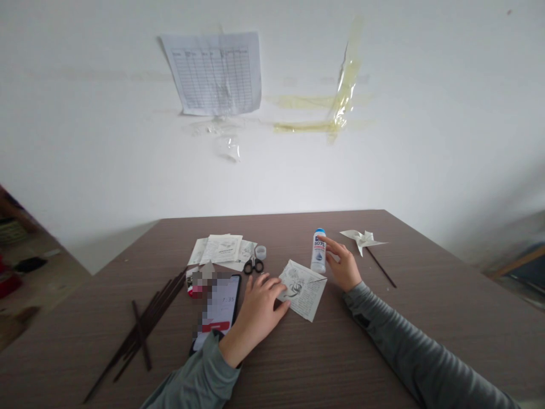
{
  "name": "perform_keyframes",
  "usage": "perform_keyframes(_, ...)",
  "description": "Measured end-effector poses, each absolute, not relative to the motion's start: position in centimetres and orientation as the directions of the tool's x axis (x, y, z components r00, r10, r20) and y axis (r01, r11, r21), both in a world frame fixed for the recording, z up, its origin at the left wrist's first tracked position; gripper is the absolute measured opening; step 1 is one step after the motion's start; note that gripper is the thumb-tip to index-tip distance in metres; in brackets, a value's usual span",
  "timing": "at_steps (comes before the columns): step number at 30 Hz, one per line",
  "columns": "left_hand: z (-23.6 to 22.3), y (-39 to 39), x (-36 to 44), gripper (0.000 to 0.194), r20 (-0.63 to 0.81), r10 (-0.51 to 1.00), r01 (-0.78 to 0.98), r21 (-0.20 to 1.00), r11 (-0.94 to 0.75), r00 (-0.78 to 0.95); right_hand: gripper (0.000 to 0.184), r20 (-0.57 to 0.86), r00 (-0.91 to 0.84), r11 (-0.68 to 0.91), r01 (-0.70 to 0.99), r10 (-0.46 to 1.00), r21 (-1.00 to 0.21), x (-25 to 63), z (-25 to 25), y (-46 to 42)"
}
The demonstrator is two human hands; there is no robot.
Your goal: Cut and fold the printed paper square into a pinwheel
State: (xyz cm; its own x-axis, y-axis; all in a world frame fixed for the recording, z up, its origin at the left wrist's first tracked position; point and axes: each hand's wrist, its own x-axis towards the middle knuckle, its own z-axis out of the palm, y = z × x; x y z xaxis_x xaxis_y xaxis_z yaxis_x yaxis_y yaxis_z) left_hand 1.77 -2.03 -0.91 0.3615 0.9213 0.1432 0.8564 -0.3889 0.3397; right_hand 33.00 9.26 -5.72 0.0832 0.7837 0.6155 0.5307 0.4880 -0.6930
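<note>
Brown tabletop point(272, 378) meets white wall point(426, 125). Left hand point(263, 301): fingers loosely spread, fingertips on the left side of the printed paper square point(303, 298). Right hand point(347, 266): index finger extended across the white bottle point(317, 260), just beyond the square; whether it grips, I cannot tell from here. Caution — a sideways push by that finger could knock the bottle out of place. Insufficient pressure from the left fingertips could let the square slide. A dragging left cuff point(227, 363) could shift the phone point(225, 298) beside it.
</note>
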Motion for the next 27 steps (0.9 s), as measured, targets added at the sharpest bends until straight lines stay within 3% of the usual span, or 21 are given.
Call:
perform_keyframes(7, -1.4, -1.9, 1.5, 0.032, 0.181, 0.916, 0.847, 0.351, -0.400, 0.357, 0.040, 0.589, 0.100, 0.513, 0.389, 0.802, -0.765, 32.2, -4.5, 8.6)
perform_keyframes(18, -1.4, -2.0, 1.5, 0.032, 0.223, 0.910, 0.839, 0.358, -0.409, 0.348, 0.025, 0.584, 0.057, 0.496, 0.466, 0.809, -0.733, 32.4, -4.8, 8.7)
perform_keyframes(27, -0.7, -2.1, 1.4, 0.033, 0.169, 0.925, 0.854, 0.356, -0.379, 0.340, 0.054, 0.438, 0.211, 0.374, 0.283, 0.874, -0.883, 32.4, -5.2, 9.3)
